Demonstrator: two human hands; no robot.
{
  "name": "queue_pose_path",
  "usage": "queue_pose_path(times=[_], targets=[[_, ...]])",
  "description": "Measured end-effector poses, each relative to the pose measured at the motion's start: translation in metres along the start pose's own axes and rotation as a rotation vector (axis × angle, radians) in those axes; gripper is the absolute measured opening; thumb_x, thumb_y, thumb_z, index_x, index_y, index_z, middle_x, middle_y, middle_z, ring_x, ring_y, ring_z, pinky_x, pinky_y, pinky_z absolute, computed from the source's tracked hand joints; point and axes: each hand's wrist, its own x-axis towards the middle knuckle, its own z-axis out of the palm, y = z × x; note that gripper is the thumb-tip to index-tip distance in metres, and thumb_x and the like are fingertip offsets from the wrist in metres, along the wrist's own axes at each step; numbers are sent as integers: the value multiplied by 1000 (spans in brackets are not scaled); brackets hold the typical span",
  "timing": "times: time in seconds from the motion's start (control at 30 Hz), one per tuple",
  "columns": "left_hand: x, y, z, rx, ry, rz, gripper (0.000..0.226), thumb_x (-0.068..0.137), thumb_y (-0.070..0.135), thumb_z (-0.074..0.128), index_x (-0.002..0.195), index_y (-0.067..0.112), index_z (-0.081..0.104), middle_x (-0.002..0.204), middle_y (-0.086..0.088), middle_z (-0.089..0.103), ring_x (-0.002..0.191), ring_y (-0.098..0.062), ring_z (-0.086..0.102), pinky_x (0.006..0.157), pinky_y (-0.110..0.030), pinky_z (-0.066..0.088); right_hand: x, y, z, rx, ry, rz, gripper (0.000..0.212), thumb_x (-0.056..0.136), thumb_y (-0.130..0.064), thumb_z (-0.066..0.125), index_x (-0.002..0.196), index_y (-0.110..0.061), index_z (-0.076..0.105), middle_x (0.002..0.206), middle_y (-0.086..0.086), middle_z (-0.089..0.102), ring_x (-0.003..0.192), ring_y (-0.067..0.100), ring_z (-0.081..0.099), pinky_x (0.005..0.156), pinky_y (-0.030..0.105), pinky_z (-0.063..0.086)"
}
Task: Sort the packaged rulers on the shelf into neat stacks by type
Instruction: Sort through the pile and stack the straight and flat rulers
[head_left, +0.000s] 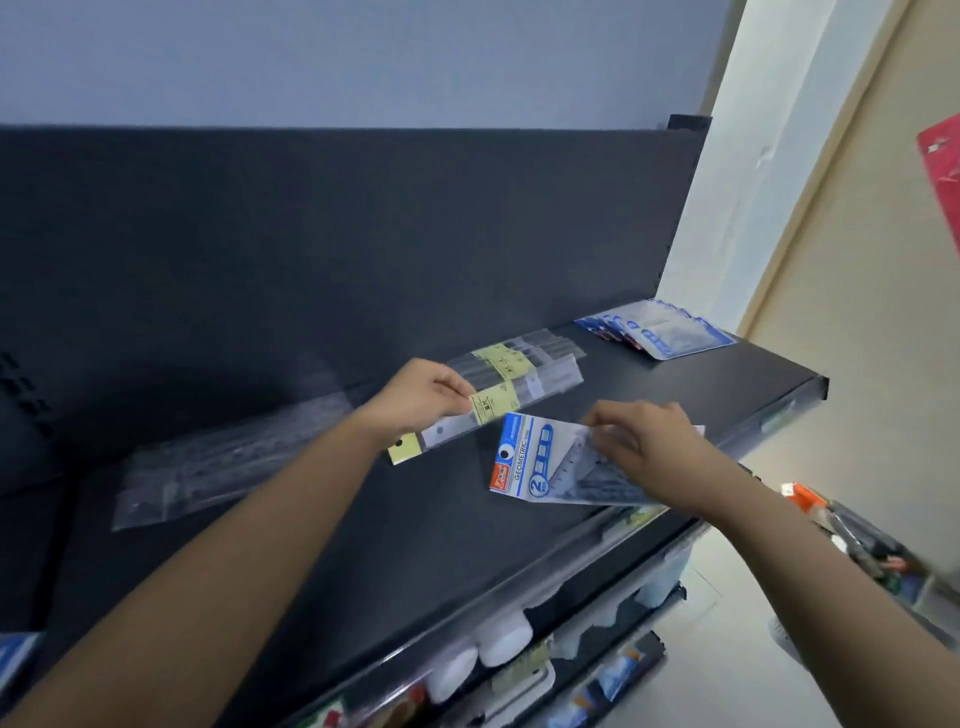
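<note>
On shelf (363, 519), blue stack (670, 332) and yellow-label stack (519, 358) partly built; yellow-label pack (493, 408) pinched by left hand (415, 397), geometric pack (535, 462) gripped by right hand (644, 447); sorting judged midway.

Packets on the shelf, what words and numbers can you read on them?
"GEOMETRIC": along the blue packet that the right hand holds.
"2": in a circle on that packet.
Orange logo on its corner: blurred.
Yellow label on the ruler packet in the left hand: too small.
Far blue packets: blurred.
</note>
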Motion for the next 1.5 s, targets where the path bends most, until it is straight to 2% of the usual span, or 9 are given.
queue_pose_path(times=[0.1, 0.27, 0.57, 0.8, 1.03, 1.13, 1.23, 1.33, 1.5], targets=[[18, 9, 20, 23, 81, -34, 14, 83, 1, 71, 95, 6, 71, 84, -2, 70, 76, -7, 63, 63, -7, 48, 7, 32, -7, 11, -36, -55, 18, 95, -17, 51, 96, -33, 57, 88, -12, 67, 92, 13, 56, 89, 28, 27], [48, 17, 37, 111, 161, -55, 19, 79, 1, 74, 76, 19, 70, 84, -2, 72, 88, -22, 69, 88, -34, 54, 25, 67, -13, 111, -55, -94, 12, 95, -17, 52, 104, -24, 57, 93, -3, 68, 93, 16, 54, 94, 31, 30], [112, 12, 51, 416, 151, -6, 13, 82, 9, 69, 80, 21, 70, 79, 9, 68, 83, -12, 65, 81, -29, 53, 99, 115, -5, 298, -120, -78, 16, 92, -17, 56, 87, -33, 55, 92, -2, 68, 92, 20, 60, 95, 39, 42], [138, 18, 44, 739, 76, 23, 15, 84, 32, 70, 98, 28, 69, 98, 14, 63, 92, -9, 60, 83, -35, 53, 146, 141, 4, 301, -217, -119, 13, 90, -17, 56, 89, -29, 58, 94, -3, 67, 89, 18, 63, 88, 39, 48], [170, 78, 81, 297, -16, 198, 23, 90, 37, 63, 89, 16, 73, 83, 4, 72, 72, -2, 62, 73, -27, 51, 178, 186, -20, 351, -205, -165, 9, 90, -11, 59, 90, -19, 64, 89, 1, 67, 84, 16, 61, 83, 35, 49], [186, 103, 111, 312, -149, 194, 23, 82, 41, 73, 94, 21, 73, 86, 9, 71, 73, 2, 62, 69, -17, 50, 191, 213, -34, 356, -182, -180, 7, 90, -14, 61, 90, -19, 66, 85, 0, 67, 79, 13, 61, 77, 32, 49], [207, 120, 143, 416, -147, 227, 26, 75, 37, 80, 93, 21, 70, 93, 8, 63, 79, -3, 57, 71, -14, 45, 200, 251, -45, 391, -210, -212, 7, 89, -17, 64, 84, -23, 65, 73, -19, 64, 63, 3, 58, 60, 24, 43], [225, 135, 176, 505, -97, 265, 26, 71, 36, 83, 85, 23, 65, 97, 8, 51, 82, -1, 49, 68, -10, 39, 208, 291, -53, 374, -244, -287, 2, 86, -18, 68, 86, -20, 68, 78, -15, 66, 70, 2, 58, 67, 24, 46], [252, 159, 231, 451, -52, 116, 25, 77, 36, 79, 73, 27, 56, 70, 11, 58, 55, 1, 46, 57, -19, 37, 226, 353, -68, 358, -280, -360, 3, 86, -18, 67, 84, -21, 66, 81, -11, 66, 76, 5, 62, 75, 21, 49]])
